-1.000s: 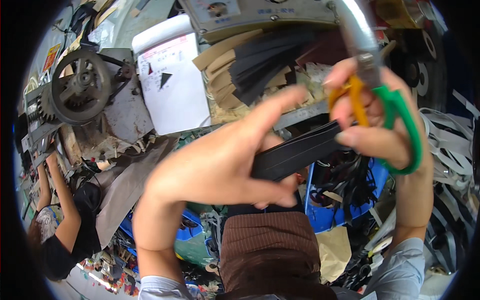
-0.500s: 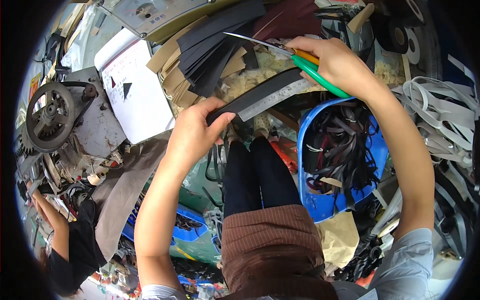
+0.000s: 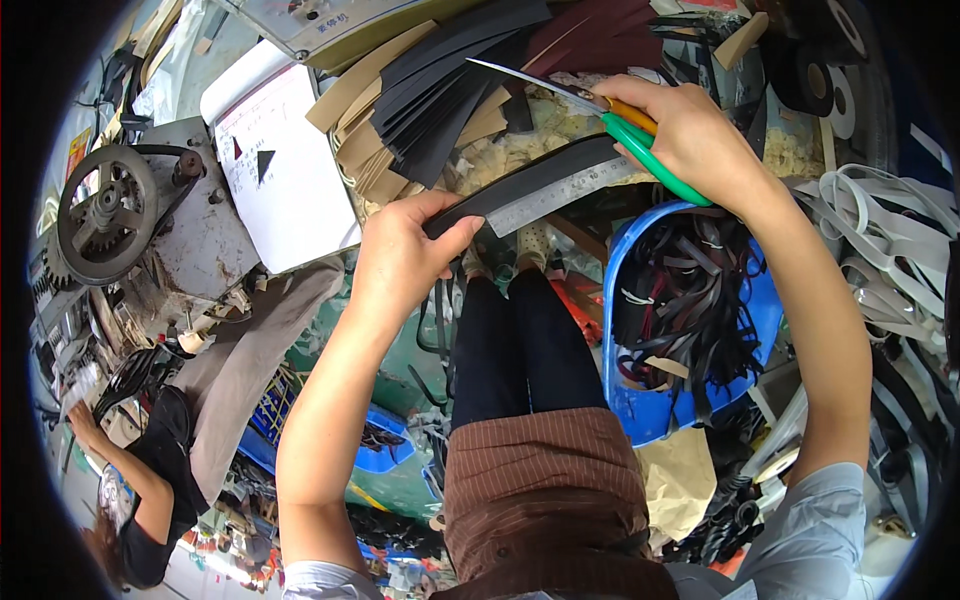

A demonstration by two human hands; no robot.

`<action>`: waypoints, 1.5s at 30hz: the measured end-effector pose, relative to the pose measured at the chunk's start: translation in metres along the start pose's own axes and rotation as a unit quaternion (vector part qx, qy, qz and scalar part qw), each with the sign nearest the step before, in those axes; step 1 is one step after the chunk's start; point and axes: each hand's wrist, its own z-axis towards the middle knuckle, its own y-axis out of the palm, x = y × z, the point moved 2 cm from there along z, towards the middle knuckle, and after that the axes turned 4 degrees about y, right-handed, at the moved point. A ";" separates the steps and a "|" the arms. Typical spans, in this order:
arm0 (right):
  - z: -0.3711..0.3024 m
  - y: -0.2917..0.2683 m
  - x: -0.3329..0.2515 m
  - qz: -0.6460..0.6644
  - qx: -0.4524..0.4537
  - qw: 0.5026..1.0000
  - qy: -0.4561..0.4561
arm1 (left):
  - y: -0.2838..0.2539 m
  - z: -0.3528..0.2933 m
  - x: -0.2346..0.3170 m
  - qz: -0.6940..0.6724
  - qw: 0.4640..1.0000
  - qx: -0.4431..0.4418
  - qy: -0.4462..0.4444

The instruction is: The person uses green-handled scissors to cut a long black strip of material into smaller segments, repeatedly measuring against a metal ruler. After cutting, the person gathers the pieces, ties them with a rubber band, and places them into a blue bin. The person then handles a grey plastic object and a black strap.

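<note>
A: ok so what's each hand holding here?

B: The left hand (image 3: pixel 400 250) is gripping the left end of a black strip (image 3: pixel 535 172), thumb on top, around the upper middle of the frame. The right hand (image 3: pixel 695 135) is wrapping around some scissors (image 3: pixel 655 155), green and orange handles, and its fingers are curling in at the strip's right end. Can't tell if they're actually pinching it, the handles are hiding that bit.

A: Which way is the strip running?

B: Long axis is climbing gently from the left hand toward the right hand, bowing a little. A metal ruler (image 3: pixel 560 195) is lying along its lower side, left end sitting right by the left thumb tip.

A: So which hand's nearer?

B: Basically a tie, they're sitting at opposite ends. The scissor blades are pointing to the upper left, above the strip's top edge and apart from it.

A: Any room to move?

B: Upper side's looking tight, dark pieces (image 3: pixel 440 100) and tan pieces (image 3: pixel 365 165) are fanning out just above the left half. The blue bin (image 3: pixel 612 290) is crowding the lower right, under the right hand. The widest gap's opening below the ruler, over the person's legs (image 3: pixel 490 350).
</note>
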 end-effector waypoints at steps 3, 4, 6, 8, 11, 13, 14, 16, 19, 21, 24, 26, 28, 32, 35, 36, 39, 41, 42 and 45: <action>-0.001 0.000 -0.002 0.000 0.002 1.000 0.007 | 0.000 0.000 0.000 0.011 1.000 0.001 0.003; -0.001 0.001 -0.002 0.001 0.003 1.000 0.011 | 0.000 0.000 -0.001 0.015 1.000 0.002 0.007; -0.001 0.001 -0.002 -0.004 0.004 1.000 0.006 | 0.000 0.000 -0.001 0.022 1.000 0.003 0.010; -0.001 0.001 -0.001 -0.009 0.002 1.000 0.005 | 0.000 0.000 -0.002 0.031 0.999 0.001 0.008; 0.000 0.001 0.003 0.036 -0.037 0.997 0.052 | -0.006 0.003 0.004 -0.062 0.993 -0.079 -0.068; -0.002 -0.004 0.006 0.135 -0.106 0.976 0.135 | -0.014 0.001 0.005 -0.140 0.975 -0.142 -0.102; 0.001 -0.016 -0.002 0.217 -0.166 0.953 0.132 | -0.020 -0.001 0.004 -0.179 0.962 -0.170 -0.121; -0.002 -0.026 -0.010 0.287 -0.157 0.933 0.149 | -0.032 -0.007 0.010 -0.208 0.949 -0.202 -0.124; -0.008 -0.038 -0.026 0.317 -0.150 0.914 0.206 | -0.043 -0.010 0.018 -0.229 0.932 -0.253 -0.122; -0.010 -0.042 -0.031 0.323 -0.146 0.911 0.210 | -0.048 -0.012 0.022 -0.233 0.927 -0.271 -0.119; -0.015 -0.046 -0.041 0.350 -0.153 0.908 0.173 | -0.050 -0.012 0.029 -0.237 0.875 -0.415 -0.079; -0.020 -0.047 -0.062 0.374 -0.196 0.887 0.186 | -0.033 -0.013 0.024 -0.250 0.857 -0.446 0.068; -0.022 -0.038 -0.073 0.392 -0.249 0.865 0.190 | -0.004 -0.012 0.041 -0.360 0.834 -0.404 0.109; -0.024 -0.036 -0.082 0.436 -0.236 0.839 0.226 | 0.013 -0.001 0.072 -0.285 0.812 -0.508 0.021; -0.026 -0.037 -0.075 0.436 -0.213 0.849 0.210 | 0.016 0.002 0.065 -0.232 0.850 -0.255 0.398; -0.027 -0.035 -0.079 0.445 -0.226 0.840 0.215 | 0.017 -0.001 0.064 -0.216 0.858 -0.248 0.395; -0.030 -0.034 -0.083 0.490 -0.227 0.810 0.229 | 0.005 -0.010 0.077 -0.235 0.850 -0.419 0.215; -0.029 -0.034 -0.080 0.513 -0.207 0.801 0.228 | 0.008 -0.019 0.081 -0.361 0.816 -0.445 0.083; -0.029 -0.033 -0.079 0.511 -0.192 0.808 0.220 | 0.009 -0.021 0.080 -0.390 0.805 -0.444 0.056; -0.031 -0.028 -0.080 0.472 -0.118 0.850 0.201 | 0.024 -0.031 0.070 -0.453 0.813 -0.365 0.031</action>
